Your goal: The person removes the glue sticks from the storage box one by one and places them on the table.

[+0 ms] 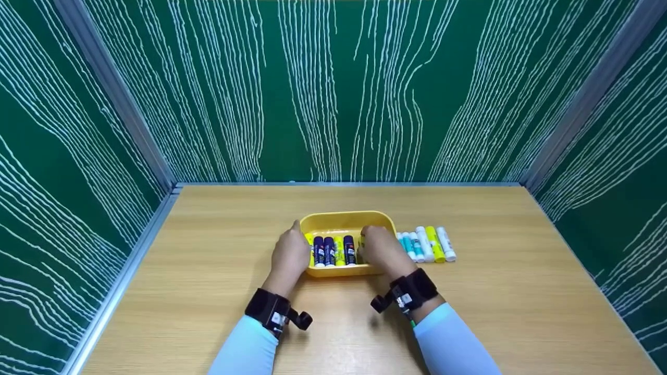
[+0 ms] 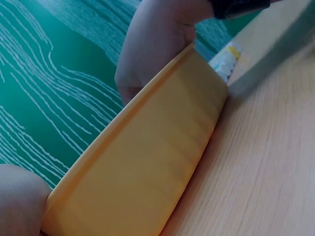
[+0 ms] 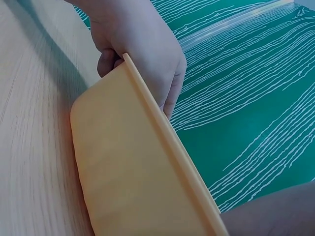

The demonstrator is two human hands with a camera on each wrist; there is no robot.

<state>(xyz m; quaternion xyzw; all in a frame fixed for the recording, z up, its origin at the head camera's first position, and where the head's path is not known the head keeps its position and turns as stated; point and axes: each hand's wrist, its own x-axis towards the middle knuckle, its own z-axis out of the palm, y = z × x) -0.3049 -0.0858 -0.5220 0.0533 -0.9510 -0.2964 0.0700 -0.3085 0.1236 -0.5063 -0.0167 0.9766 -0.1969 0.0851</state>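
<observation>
if left hand (image 1: 291, 252), fingers clamped on yellow tray (image 1: 338, 271), slackens, tray may skid, jostling glue sticks (image 1: 329, 251); right hand (image 1: 384, 250): fingers hidden, cannot tell.

The head view looks forward and down from above. Both wrist views — low, close, tilted — share the yellow tray (image 2: 138, 152).

Bright light leaves soft shadows and pale glare on the table (image 1: 521, 291); wrist views look hazier.
</observation>
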